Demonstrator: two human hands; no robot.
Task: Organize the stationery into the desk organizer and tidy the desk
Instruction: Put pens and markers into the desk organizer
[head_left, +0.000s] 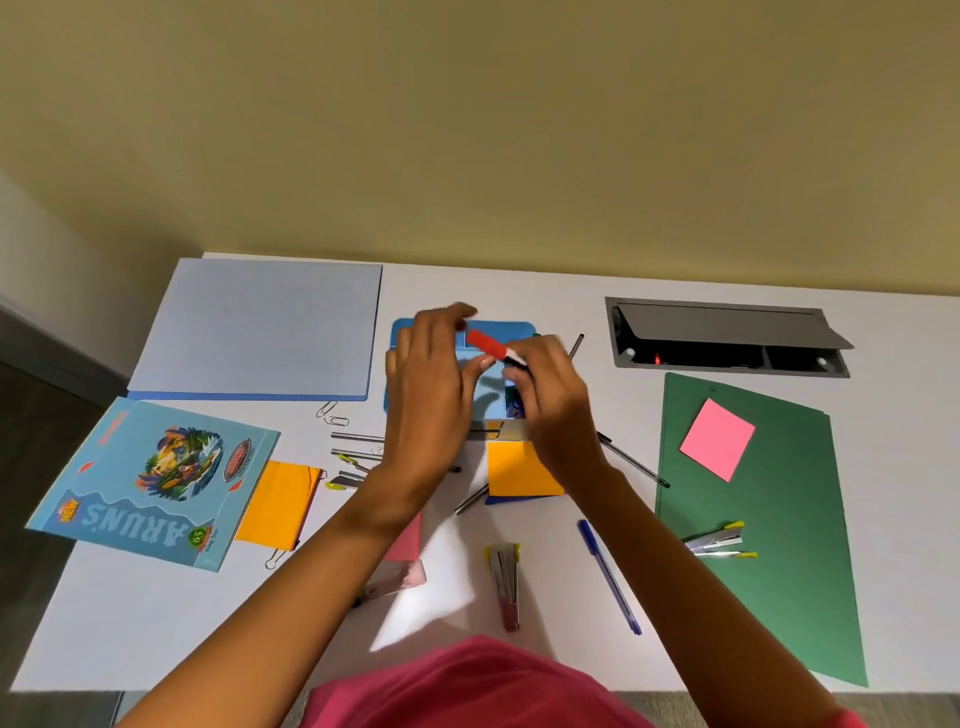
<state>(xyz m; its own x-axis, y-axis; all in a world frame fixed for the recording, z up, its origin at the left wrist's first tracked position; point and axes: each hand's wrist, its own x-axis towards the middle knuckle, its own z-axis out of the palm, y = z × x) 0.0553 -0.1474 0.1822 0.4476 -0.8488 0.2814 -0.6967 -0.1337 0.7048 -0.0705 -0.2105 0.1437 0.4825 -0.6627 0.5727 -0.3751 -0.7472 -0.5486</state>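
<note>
Beneath both hands, the organizer looked like smooth blue plastic. The marker in the right hand had a glossy red plastic cap. The desk was smooth, matt white. Left of the left hand, the notebook cover was faintly glossy. Right of the right hand, the green folder was matt card and the pink sticky note was plain paper. Behind the wrists, the stapler was bright metal and the pen was translucent blue plastic.

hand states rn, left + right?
Left hand: open, fingers relaxed over the blue organizer.
Right hand: closed, holding the red-capped marker.
</note>
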